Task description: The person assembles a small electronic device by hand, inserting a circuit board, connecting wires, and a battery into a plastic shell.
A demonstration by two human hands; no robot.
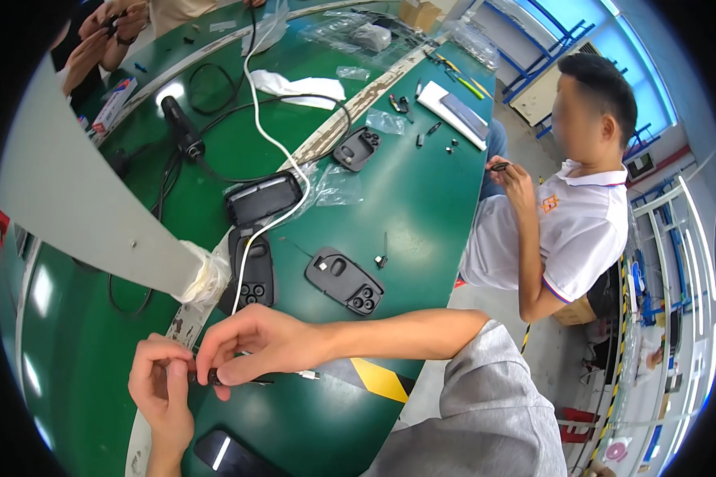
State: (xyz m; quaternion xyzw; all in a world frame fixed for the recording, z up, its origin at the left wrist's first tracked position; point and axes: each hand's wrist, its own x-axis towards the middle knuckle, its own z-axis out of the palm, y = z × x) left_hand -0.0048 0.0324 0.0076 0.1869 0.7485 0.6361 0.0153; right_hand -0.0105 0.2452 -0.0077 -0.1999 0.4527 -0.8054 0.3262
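Note:
Low in the view, my left hand (159, 389) and my right hand (262, 346) meet, fingers pinched around a small black part (214, 378). Its exact kind is mostly hidden by the fingertips. A thin dark piece and a white-and-metal plug (309, 374) show just right of my right fingers. Beyond my right wrist lies a black moulded case (326, 280) with round recesses. Another black case (254, 266) sits left of it. A dark phone-like slab (231, 453) lies by my left wrist.
A grey post (103, 215) stands at the left, with a white cable (254, 119) near it. A black box (264, 199), a smaller case (358, 149) and plastic bags lie farther off. A small black part (382, 261) lies right. A co-worker (569, 183) sits right; another person's hands (107, 36) work far left.

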